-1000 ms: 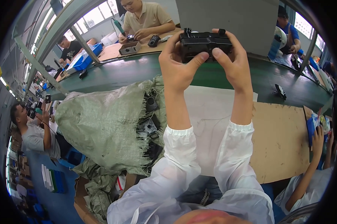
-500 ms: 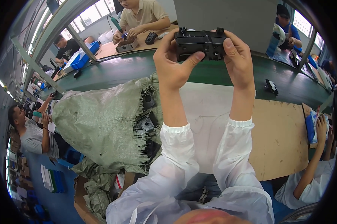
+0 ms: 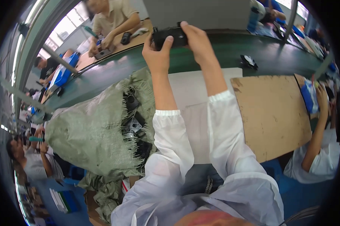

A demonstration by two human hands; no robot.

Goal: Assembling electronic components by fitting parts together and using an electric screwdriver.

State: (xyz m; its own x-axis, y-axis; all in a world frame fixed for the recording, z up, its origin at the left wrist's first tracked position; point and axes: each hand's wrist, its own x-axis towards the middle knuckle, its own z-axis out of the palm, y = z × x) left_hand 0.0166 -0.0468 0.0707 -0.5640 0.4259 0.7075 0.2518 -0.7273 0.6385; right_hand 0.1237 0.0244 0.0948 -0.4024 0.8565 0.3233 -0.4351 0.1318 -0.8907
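A boxy black plastic housing [image 3: 178,37] is held up above the far side of the bench, in front of the green belt. My left hand [image 3: 157,56] grips its left end, thumb pressed on the near face. At the other end my right hand [image 3: 198,42] holds the upper right corner, thumb along the top. Most of the fingers behind the housing are hidden. Beneath my forearms lies a white sheet [image 3: 194,116]. To the left, a green woven sack [image 3: 91,132] has several black plastic parts [image 3: 134,124] showing at its frayed mouth.
A brown cardboard sheet [image 3: 271,116] covers the bench at right. Across the back runs the green belt [image 3: 222,49], carrying a small black-and-white part [image 3: 249,62]. A grey panel [image 3: 192,15] stands behind it. Co-workers sit opposite [image 3: 117,19], at left, and close by at right [image 3: 317,135].
The black housing has turned, so a smoother face shows, and its near studs are out of sight. My right hand has shifted toward its upper corner. The whole view has swung, moving the scene leftward.
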